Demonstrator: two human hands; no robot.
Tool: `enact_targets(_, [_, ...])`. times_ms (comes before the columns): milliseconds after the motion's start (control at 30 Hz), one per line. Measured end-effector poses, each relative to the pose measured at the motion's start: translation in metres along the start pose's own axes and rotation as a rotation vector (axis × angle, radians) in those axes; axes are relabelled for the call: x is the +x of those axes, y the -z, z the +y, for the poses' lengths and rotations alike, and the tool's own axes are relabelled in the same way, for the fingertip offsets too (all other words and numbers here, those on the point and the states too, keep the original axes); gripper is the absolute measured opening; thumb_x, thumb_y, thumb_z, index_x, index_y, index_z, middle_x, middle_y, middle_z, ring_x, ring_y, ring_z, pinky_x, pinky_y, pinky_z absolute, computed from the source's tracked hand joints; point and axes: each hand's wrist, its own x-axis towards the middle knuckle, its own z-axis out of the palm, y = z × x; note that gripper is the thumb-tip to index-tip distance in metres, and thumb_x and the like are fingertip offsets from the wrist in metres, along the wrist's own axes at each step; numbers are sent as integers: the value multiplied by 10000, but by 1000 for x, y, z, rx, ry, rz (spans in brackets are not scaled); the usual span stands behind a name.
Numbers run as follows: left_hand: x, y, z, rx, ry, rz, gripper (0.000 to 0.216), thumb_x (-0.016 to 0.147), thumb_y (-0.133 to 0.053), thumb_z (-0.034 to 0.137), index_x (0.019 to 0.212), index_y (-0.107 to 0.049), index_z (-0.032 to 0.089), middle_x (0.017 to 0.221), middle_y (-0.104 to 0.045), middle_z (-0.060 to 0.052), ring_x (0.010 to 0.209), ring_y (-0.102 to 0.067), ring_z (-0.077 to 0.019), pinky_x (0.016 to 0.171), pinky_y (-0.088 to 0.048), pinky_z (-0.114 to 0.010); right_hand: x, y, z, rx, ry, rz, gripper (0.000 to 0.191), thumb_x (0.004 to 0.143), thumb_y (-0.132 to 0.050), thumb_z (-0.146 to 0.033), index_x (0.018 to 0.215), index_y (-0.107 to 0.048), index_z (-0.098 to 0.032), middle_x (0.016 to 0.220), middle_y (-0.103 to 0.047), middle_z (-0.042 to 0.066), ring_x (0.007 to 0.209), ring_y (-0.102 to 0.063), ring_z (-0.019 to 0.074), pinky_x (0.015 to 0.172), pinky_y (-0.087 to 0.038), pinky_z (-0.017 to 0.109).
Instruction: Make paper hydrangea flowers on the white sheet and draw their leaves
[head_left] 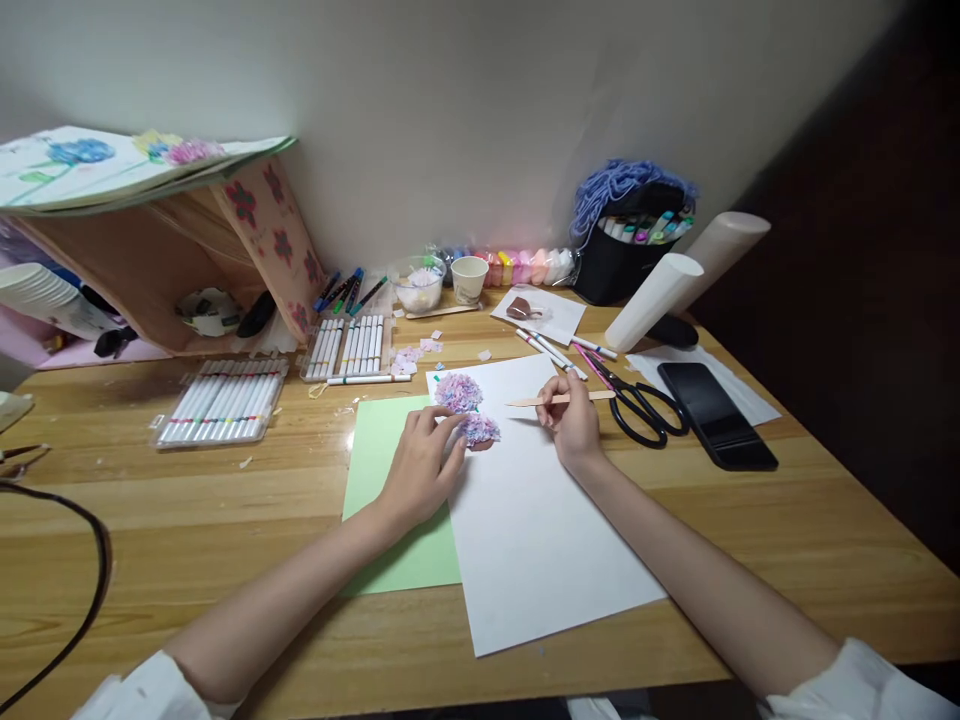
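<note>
My right hand (pixel 574 418) grips a flat wooden craft stick (pixel 600 396) between thumb and fingers, its tip pointing left above the white paper. My left hand (pixel 426 462) rests at the paper's left side, fingers apart, the tips touching a pink and purple paper-scrap flower cluster (pixel 480 428). A brown patch shows along that cluster's lower edge. Just above it is a rounder cluster (pixel 456 390) with bits of green beside it. Both clusters are on the white paper (pixel 540 540), which overlaps a light green sheet (pixel 405 560).
Black-handled scissors (pixel 645 418) and a phone (pixel 716 412) lie at right. A small sheet (pixel 551 318) with a brown blob is behind. Marker cases (pixel 225 400) stand left, near a decorated box (pixel 262 230). A paper cup (pixel 470 280) and bowl (pixel 418 290) stand at the back.
</note>
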Motion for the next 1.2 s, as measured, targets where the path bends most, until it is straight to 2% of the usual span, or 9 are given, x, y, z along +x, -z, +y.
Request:
enact_targets(200, [-12, 8, -12, -114, 296, 122, 338, 862, -495, 268, 1184, -500, 168, 1184, -524, -133, 1127, -469, -273, 982, -383, -487, 4, 4, 2, -28, -96, -131, 474, 793, -536, -613, 575, -494, -195, 390, -418, -55, 337, -338, 67, 333, -230, 198])
enact_targets(300, [-7, 14, -13, -502, 525, 6, 368, 826, -521, 292, 1168, -498, 158, 1180, -561, -137, 1068, -555, -239, 884, -467, -406, 4, 2, 3, 15, -100, -149, 457, 765, -584, -606, 591, -501, -191, 415, -408, -62, 355, -341, 64, 341, -231, 198])
enact_targets(400, [4, 16, -10, -755, 683, -86, 385, 743, -589, 289, 1091, -524, 135, 985, -627, -99, 842, -615, -184, 651, -479, -285, 3, -2, 1, 92, -100, -152, 465, 767, -587, -605, 588, -483, -190, 450, -409, -63, 366, -339, 56, 356, -242, 196])
enact_targets(567, [9, 15, -9, -752, 617, -181, 258, 653, -639, 386, 716, -523, 165, 607, -530, 25, 552, -510, -126, 518, -401, -248, 7, 5, -16, 94, -8, -165, 427, 782, -589, -595, 650, -494, -201, 510, -460, -54, 425, -404, 77, 420, -350, 205])
enact_targets(700, [2, 23, -17, -798, 624, -96, 333, 603, -665, 466, 686, -512, 181, 590, -537, 28, 558, -526, -134, 519, -412, -246, 17, 29, -39, -106, 226, -105, 350, 841, -553, -541, 774, -584, -199, 819, -685, 40, 691, -617, 137, 661, -504, 266])
enact_targets(867, [4, 35, -24, -821, 609, 62, 359, 586, -690, 478, 732, -559, 178, 661, -590, 6, 590, -536, -122, 537, -427, -233, 26, 55, -50, -315, 269, -101, 351, 862, -509, -539, 884, -635, -212, 1073, -698, 96, 1027, -638, 241, 919, -479, 387])
enact_targets(933, [9, 35, -21, -844, 597, 84, 361, 583, -701, 467, 747, -570, 174, 690, -610, -4, 608, -553, -124, 537, -439, -229, 28, 59, -51, -406, 200, -196, 370, 809, -581, -545, 930, -659, -204, 1098, -681, 106, 969, -650, 262, 857, -506, 399])
enact_targets(1033, [12, 25, -12, -889, 589, 36, 360, 586, -719, 447, 739, -552, 167, 689, -620, -9, 623, -588, -133, 561, -473, -238, 28, 64, -53, -532, 113, -353, 331, 749, -673, -487, 910, -666, -198, 952, -690, 80, 842, -643, 256, 718, -512, 365])
enact_targets(1200, [-7, 14, -4, -867, 634, -265, 353, 684, -675, 474, 739, -519, 163, 656, -646, -29, 553, -615, -151, 550, -464, -261, 29, 72, -53, -771, 164, -457, 270, 764, -664, -409, 637, -565, -193, 610, -519, -16, 590, -475, 170, 540, -362, 285])
